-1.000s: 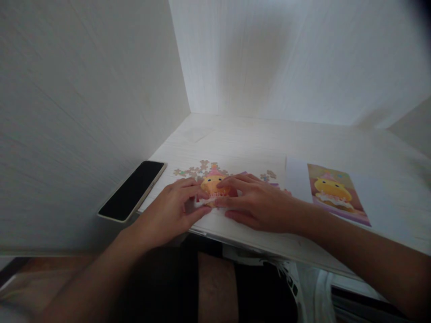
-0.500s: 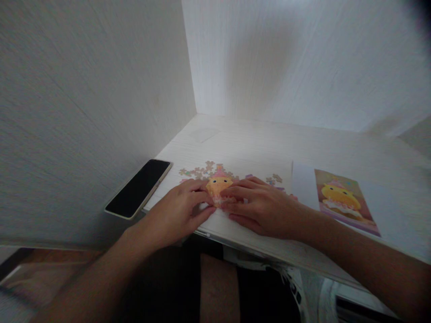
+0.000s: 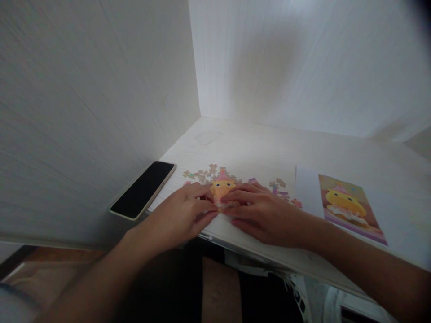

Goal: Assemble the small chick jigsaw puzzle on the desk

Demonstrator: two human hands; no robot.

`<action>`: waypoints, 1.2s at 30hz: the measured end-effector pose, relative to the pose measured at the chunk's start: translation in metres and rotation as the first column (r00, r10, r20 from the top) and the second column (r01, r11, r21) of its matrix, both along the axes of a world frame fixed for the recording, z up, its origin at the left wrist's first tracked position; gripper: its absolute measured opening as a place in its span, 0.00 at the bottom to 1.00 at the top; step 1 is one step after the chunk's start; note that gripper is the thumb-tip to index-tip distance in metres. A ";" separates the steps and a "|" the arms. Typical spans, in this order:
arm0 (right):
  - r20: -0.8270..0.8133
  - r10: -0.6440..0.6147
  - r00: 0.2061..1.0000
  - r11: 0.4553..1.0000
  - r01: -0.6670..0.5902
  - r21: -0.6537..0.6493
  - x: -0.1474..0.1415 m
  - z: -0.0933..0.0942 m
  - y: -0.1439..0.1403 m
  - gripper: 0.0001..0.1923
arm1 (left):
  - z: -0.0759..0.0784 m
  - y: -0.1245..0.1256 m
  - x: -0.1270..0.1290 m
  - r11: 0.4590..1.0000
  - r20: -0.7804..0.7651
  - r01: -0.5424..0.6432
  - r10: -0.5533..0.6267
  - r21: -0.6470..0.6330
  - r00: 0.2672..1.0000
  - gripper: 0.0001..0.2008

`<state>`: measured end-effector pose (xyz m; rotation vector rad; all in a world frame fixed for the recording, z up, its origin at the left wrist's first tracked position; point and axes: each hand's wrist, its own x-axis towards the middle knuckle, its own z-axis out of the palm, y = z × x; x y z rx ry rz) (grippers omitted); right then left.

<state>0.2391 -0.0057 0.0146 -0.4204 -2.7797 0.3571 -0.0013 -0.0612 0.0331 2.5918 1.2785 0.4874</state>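
A partly joined jigsaw puzzle [image 3: 222, 187] lies near the table's front edge, showing a yellow figure with dark eyes and a pink hat. At its lower left, my left hand [image 3: 188, 208] has thumb and forefinger closed together on a small brownish puzzle piece [image 3: 220, 209]. From the right, my right hand [image 3: 259, 206] rests over the joined part, fingers stretched out and slightly apart, the tips touching it. Those fingers hide much of the puzzle's lower right. Loose puzzle pieces [image 3: 202, 174] lie behind my left hand, and several purple and brown ones lie beyond my right.
A dark-screened phone [image 3: 144, 189] lies at the left, partly over the table edge by the side panel. On the right, a white sheet carries a printed picture [image 3: 350, 206] of the same yellow figure. White panels [image 3: 269, 67] enclose the table [image 3: 249, 139] at the back and left.
The whole view has shifted slightly, so things sit a little lower and to the right. Both hands stay at the puzzle's lower edge, with only small finger movements.
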 end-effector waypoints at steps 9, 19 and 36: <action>0.001 -0.003 1.000 0.999 0.003 -0.035 -0.001 0.002 0.000 0.16 | 0.001 0.002 -0.003 0.998 -0.024 -0.034 0.036 0.048 0.999 0.10; -0.127 -0.083 0.988 0.996 0.078 -0.048 0.005 0.003 0.005 0.12 | -0.010 0.036 -0.049 0.908 -0.049 -0.397 0.406 0.135 0.912 0.17; 0.278 -0.317 0.907 0.832 0.406 -0.378 0.069 0.037 0.060 0.16 | -0.012 0.037 -0.029 0.921 0.123 -0.279 0.254 0.274 0.959 0.13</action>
